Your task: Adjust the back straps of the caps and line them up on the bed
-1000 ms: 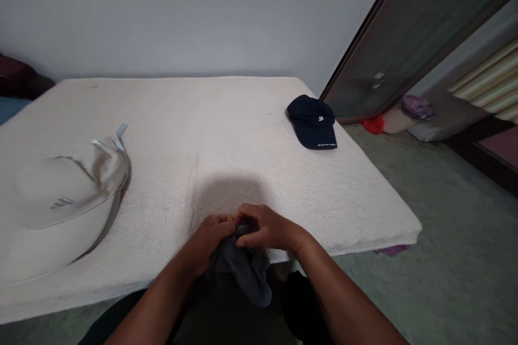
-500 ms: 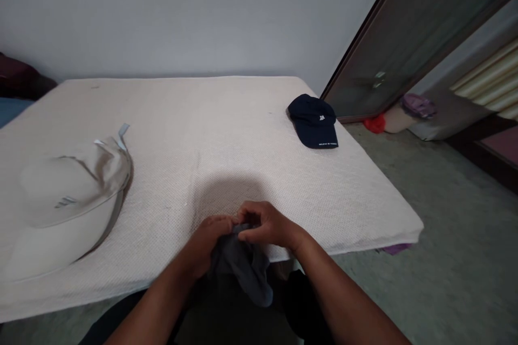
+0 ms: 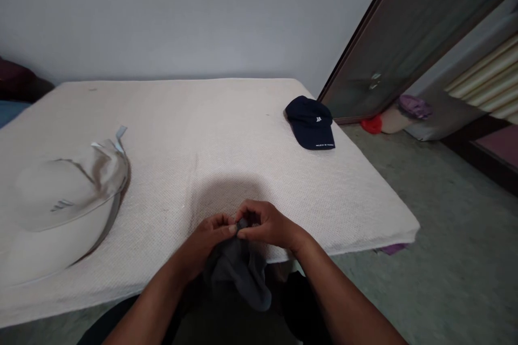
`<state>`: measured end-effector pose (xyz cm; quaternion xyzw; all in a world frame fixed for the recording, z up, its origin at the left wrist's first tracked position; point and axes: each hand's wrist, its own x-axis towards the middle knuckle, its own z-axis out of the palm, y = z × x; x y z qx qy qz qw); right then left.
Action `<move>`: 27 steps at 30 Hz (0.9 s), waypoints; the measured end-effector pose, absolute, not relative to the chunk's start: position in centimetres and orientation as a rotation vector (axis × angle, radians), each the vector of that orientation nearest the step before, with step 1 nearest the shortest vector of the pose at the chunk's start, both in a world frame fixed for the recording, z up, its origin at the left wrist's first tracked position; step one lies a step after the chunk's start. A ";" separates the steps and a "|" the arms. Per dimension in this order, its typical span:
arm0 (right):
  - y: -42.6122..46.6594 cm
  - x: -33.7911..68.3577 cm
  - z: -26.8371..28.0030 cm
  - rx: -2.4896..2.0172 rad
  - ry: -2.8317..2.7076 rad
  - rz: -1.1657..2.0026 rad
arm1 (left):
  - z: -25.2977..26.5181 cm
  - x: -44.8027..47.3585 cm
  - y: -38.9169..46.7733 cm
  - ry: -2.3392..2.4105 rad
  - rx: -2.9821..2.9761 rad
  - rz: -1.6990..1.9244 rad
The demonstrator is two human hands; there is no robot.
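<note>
Both hands meet at the near edge of the bed, pinching the top of a dark grey cloth piece (image 3: 238, 272). It is soft and folded, and hangs down over the edge to a rounded lower end; its exact kind does not show. My left hand (image 3: 208, 240) is closed, thumb and forefinger gripping the gathered upper part. Opposite it, my right hand (image 3: 269, 223) pinches the same spot with thumb and bent forefinger. The small part between the fingertips is mostly hidden.
A beige cap (image 3: 68, 205) with a striped logo lies at the left of the white-covered bed (image 3: 226, 118). A navy cap (image 3: 311, 123) sits near the right edge. Beyond are a dark cabinet door (image 3: 372, 38), a striped curtain (image 3: 485, 78) and a red item (image 3: 371, 124) on the floor.
My left thumb has shifted onto the top of the cloth, and the left fingers have curled more. The cloth hangs slightly lower. The view has moved slightly.
</note>
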<state>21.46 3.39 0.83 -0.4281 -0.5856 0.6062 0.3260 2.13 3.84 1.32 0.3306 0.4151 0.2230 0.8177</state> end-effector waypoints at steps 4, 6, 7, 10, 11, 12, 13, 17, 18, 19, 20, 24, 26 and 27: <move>3.3 21.6 0.6 -1.143 -1.502 1.582 | 1.5 2.6 4.0 0.875 0.736 0.515; 3.3 21.7 0.6 -1.138 -1.496 1.585 | 1.5 2.7 4.0 0.879 0.798 0.555; 3.3 21.8 0.6 -1.138 -1.495 1.584 | 1.4 2.7 4.1 0.876 0.832 0.565; 3.2 22.0 0.6 -1.163 -1.487 1.572 | 1.1 2.4 4.1 0.838 0.935 0.519; 3.2 22.1 0.5 -1.172 -1.484 1.569 | 1.0 2.4 4.0 0.827 0.964 0.502; 3.3 22.2 0.5 -1.177 -1.480 1.568 | 0.9 2.4 3.9 0.819 0.985 0.490; 3.3 22.2 0.5 -1.177 -1.475 1.570 | 0.8 2.4 3.9 0.821 0.997 0.490; 3.4 22.3 0.5 -1.150 -1.458 1.587 | 0.8 2.7 3.8 0.881 1.034 0.583; 3.4 22.3 0.5 -1.150 -1.466 1.587 | 0.9 2.8 3.8 0.902 1.057 0.602; 3.4 22.3 0.5 -1.158 -1.484 1.582 | 1.0 2.9 3.9 0.925 1.087 0.611; 3.4 22.2 0.5 -1.172 -1.509 1.570 | 1.1 2.9 4.0 0.949 1.114 0.605; 3.4 21.9 0.7 -1.226 -1.601 1.519 | 1.3 2.9 4.1 1.042 1.089 0.534; 3.4 21.8 0.6 -1.216 -1.593 1.547 | 1.3 2.8 4.1 1.053 1.024 0.521; 3.4 21.8 0.6 -1.205 -1.579 1.573 | 1.3 2.8 4.0 1.042 0.995 0.522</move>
